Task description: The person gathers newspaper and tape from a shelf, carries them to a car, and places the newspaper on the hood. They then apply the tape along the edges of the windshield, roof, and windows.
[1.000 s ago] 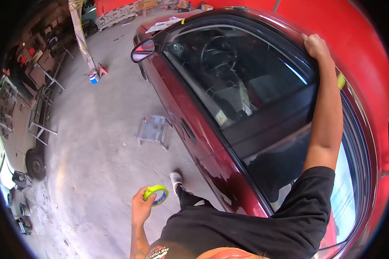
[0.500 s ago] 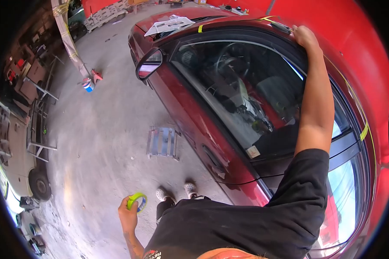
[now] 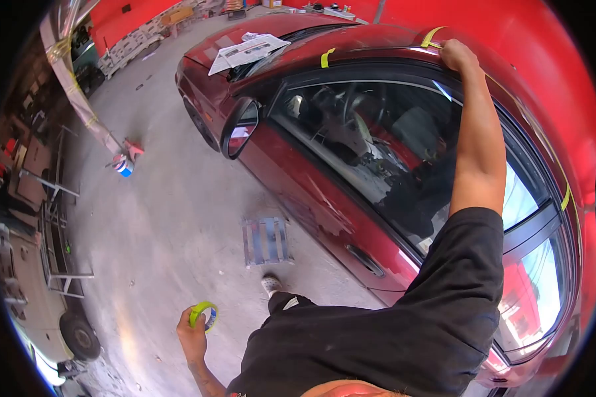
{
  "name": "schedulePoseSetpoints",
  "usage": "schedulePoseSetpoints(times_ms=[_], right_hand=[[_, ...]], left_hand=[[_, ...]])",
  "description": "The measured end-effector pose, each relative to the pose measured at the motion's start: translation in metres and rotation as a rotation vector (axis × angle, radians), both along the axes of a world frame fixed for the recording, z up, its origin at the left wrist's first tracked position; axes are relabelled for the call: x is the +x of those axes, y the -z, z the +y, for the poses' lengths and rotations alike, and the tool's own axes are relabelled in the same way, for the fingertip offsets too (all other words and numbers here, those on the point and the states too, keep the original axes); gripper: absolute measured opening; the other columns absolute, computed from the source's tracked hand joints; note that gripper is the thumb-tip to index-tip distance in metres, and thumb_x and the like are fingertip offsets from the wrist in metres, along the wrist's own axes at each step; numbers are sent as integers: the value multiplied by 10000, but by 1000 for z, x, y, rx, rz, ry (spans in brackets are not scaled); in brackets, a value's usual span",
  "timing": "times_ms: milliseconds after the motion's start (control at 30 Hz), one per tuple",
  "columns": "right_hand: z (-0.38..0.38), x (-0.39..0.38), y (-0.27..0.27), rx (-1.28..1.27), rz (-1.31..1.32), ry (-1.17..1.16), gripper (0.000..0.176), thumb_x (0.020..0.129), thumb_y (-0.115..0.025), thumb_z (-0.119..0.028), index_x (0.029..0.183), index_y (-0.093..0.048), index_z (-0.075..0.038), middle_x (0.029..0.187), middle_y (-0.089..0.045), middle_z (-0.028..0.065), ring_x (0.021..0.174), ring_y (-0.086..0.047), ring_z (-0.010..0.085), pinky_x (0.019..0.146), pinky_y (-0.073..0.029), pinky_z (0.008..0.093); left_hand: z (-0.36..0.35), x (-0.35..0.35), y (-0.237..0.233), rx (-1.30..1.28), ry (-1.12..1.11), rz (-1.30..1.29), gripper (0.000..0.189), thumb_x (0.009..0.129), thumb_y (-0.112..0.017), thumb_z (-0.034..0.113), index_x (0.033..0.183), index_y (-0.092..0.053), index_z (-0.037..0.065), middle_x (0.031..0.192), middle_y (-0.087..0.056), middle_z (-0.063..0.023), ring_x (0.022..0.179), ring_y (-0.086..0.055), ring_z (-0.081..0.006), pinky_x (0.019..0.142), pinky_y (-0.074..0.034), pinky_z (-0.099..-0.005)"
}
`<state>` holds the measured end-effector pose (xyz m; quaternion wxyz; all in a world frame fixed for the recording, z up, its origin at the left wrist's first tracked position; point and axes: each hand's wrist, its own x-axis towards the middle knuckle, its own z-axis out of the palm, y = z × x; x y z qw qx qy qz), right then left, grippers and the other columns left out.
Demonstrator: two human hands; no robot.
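My left hand [image 3: 192,335] hangs low on the left, its fingers closed round a roll of yellow-green masking tape [image 3: 210,312]. Far out at the upper right, my right hand [image 3: 458,55] rests on the roof edge above the side window of a dark red car [image 3: 324,212]. Its fingers are curled in; whatever they may pinch is hidden. Just beside them a yellow tape strip [image 3: 432,36] sticks to the roof. Two more pieces, a front tape tab [image 3: 326,58] and a rear tape tab [image 3: 565,196], mark the same roof line.
A newspaper sheet [image 3: 248,51] lies near the windshield. The wing mirror [image 3: 240,129] juts out from the door. On the concrete floor stand a low slatted step [image 3: 267,241] and a paint can [image 3: 122,165] by a wrapped post. Metal stands [image 3: 63,274] and another vehicle are at the left.
My view has shifted forward along the car. My right hand stays at the roof edge, now close behind the yellow strip. The tape roll has turned slightly in my left hand.
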<state>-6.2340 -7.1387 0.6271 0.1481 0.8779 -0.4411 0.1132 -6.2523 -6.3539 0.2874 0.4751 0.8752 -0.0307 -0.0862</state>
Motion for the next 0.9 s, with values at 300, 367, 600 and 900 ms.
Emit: schedulePoseSetpoints(times_ms=[300,367,600,900], right_hand=[[52,-2,18,-241,69,-82,339,965,-460,-221,1244,-651,-226,1342,-611,79,1203,-598,357,964,-506,538],[62,0,16,-214,122,-30,293,971,-451,-222,1173,-661,-200,1326,-619,69,1209,-600,337,942,-506,557],[53,6,47,-488,-3,-115,263,977,-457,-214,1104,-670,-127,1198,-671,68,1163,-632,299,896,-498,604],[84,36,55,-546,42,54,215,916,-546,-172,907,-740,-79,972,-740,110,972,-703,286,790,-572,462]], left_hand=[[-23,88,17,-5,63,40,282,904,-642,36,1171,-633,-53,1019,-699,-164,924,-657,-225,836,-525,-345],[-32,108,15,-4,95,43,286,904,-646,42,1174,-633,-53,1018,-699,-162,922,-656,-222,840,-523,-344],[-62,174,7,-37,181,86,292,904,-647,49,1179,-632,-50,999,-698,-155,917,-652,-209,855,-519,-337],[-48,259,32,-109,310,118,279,896,-638,33,1163,-640,-47,1000,-693,-133,917,-643,-194,850,-514,-330]])
